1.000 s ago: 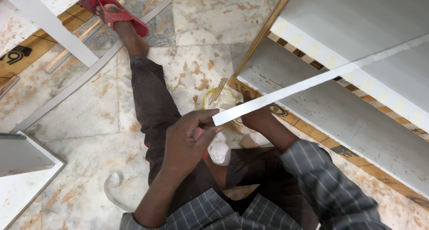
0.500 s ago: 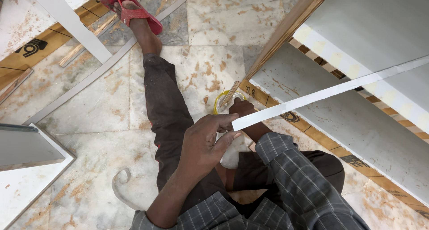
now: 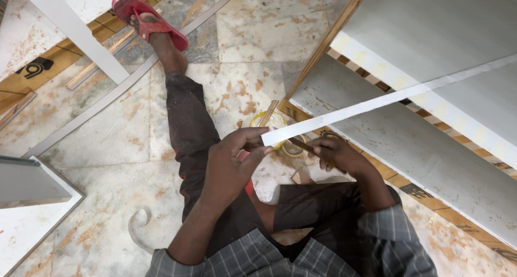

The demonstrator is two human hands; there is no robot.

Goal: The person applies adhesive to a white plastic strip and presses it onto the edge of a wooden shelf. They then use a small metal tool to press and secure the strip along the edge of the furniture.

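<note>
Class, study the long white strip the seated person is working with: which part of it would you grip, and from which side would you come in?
Grip the white strip at its near end, where the left hand already pinches it, coming from below and from the person's side. It is thin, flat and long, and its far end runs up over the white panels, so a pinch across the flat faces probably controls it best.

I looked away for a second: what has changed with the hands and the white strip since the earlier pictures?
Little has changed. The left hand still pinches the near end of the white strip. The right hand has come more into view beside it, holding a thin brown stick under the strip's end. The yellow tape roll stays on the floor.
</note>
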